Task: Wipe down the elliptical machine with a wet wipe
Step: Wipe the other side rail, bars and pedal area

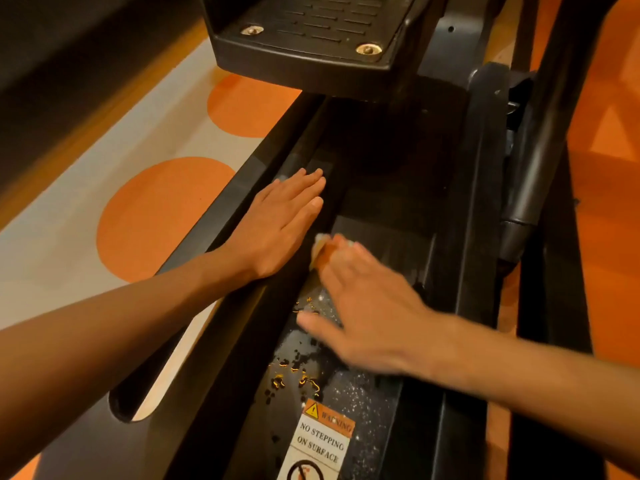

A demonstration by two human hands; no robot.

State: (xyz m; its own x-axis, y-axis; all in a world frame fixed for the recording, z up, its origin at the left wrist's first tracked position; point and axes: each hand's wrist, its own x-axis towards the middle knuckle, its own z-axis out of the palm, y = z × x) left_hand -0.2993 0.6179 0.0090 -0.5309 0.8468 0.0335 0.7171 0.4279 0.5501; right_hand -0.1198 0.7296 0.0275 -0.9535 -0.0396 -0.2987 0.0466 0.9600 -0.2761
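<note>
Two straight-fingered hands: left hand [277, 226] on one rail [249, 168], right hand [370, 306] atop one wet wipe [322, 247]

Pedal [311, 32] overhangs channel [381, 202] fwd; rails [478, 202] hem both sides.

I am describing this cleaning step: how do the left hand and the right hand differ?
The left hand rests on the side rail; the right hand is down in the track. The left hand touches no wipe; the right hand presses the wet wipe. Both have fingers fairly straight.
</note>
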